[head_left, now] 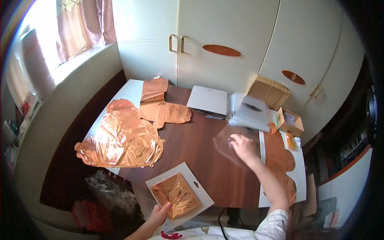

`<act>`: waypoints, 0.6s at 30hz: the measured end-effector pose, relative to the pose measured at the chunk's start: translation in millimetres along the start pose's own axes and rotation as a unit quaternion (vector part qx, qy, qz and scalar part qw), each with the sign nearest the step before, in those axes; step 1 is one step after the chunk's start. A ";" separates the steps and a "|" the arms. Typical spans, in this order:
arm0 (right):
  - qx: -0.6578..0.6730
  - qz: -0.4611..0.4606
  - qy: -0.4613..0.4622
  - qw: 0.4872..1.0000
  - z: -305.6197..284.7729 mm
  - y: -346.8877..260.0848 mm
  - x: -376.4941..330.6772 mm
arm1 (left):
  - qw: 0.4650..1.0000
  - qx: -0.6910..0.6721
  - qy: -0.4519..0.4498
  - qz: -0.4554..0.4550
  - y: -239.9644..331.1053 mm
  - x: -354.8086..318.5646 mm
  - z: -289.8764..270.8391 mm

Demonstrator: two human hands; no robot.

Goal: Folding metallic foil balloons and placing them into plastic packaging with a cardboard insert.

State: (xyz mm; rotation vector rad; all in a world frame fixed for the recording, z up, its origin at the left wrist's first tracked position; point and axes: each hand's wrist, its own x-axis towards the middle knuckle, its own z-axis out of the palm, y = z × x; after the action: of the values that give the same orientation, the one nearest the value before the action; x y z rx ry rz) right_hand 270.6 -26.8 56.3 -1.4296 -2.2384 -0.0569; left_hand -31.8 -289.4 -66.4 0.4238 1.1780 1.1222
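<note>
My left hand holds a white card by its near edge; a folded copper foil balloon lies on the card. My right hand is raised over the brown table and grips a clear plastic bag by its edge. A stack of clear plastic bags sits just beyond that hand.
Flat copper foil balloons lie at the left, with smaller ones behind. A white board, a cardboard box and a small open box stand at the back. Cream wardrobe doors rise behind the table.
</note>
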 end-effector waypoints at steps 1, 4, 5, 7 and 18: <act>-0.018 -0.032 -0.027 0.999 3.5 -8.7 -12.9 | 1.000 0.001 -0.004 -0.007 0.1 -2.0 2.4; 0.001 -0.045 -0.048 0.998 15.7 -35.0 -42.8 | 0.998 -0.056 0.004 0.043 11.1 -0.8 15.9; 0.014 -0.051 -0.049 0.997 22.0 -38.4 -48.2 | 0.998 -0.056 0.003 0.040 10.9 0.3 15.2; 0.045 -0.046 -0.057 0.996 25.2 -46.1 -54.5 | 0.993 -0.069 -0.033 0.090 11.6 2.2 13.3; 0.160 0.006 -0.079 0.984 37.6 -74.3 -67.6 | 0.974 0.035 0.039 0.220 18.5 7.5 53.2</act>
State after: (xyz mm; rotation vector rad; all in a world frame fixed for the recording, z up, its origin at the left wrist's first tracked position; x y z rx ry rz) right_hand 215.3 -106.8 11.2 -1.3083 -2.2373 0.4167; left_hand 6.2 -260.6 -35.6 0.7245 1.2282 1.4919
